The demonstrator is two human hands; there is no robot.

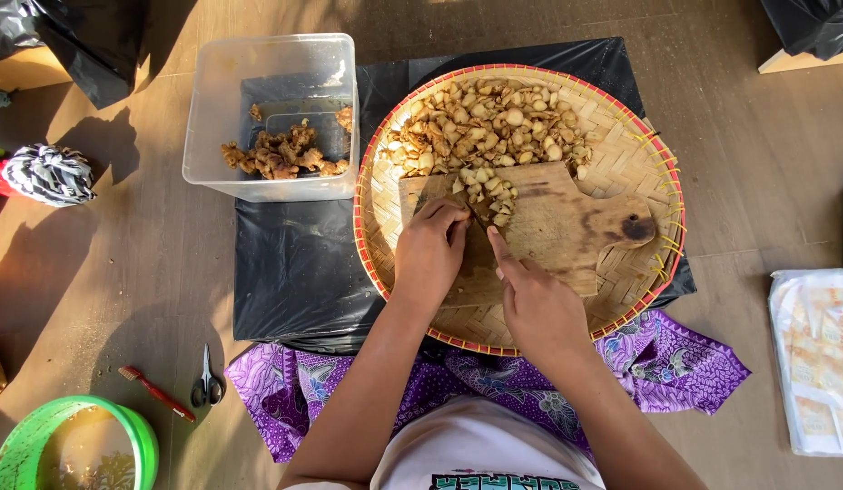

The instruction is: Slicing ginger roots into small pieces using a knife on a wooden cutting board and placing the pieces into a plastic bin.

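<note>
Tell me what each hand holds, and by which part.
Right hand holds a knife, its grip on the handle end. Left hand presses a ginger piece; the exact hold is hidden.

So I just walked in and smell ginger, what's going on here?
A person sits on the floor slicing small root pieces on a wooden cutting board set inside a round woven tray. The left hand pins the pieces; the right hand works a knife. Cut slices are heaped beyond the board, with uncut roots in a clear plastic tub.
</note>
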